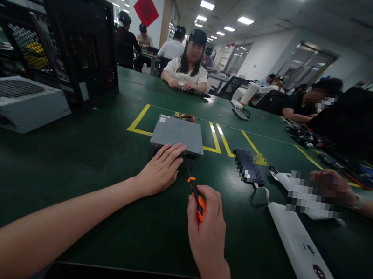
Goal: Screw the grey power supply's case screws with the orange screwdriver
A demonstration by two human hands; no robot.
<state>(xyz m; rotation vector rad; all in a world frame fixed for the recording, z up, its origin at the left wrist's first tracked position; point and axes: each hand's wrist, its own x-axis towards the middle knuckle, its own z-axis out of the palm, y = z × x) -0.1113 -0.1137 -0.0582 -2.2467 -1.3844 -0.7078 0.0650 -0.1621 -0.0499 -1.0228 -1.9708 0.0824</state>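
Here, screwdriver [195, 197] against power supply [178, 134].

Bare green counter [61, 171] lies open to the left of the grey metal box [178, 134], as far as the flat grey unit [12, 100] and the black computer case [65, 31] standing behind it. The near edge in front of the box is free too. To the right the way narrows: a long white device [300, 247] lies slantwise, with a co-worker's hand [333, 186] and tangled cables [313, 143] beyond it.
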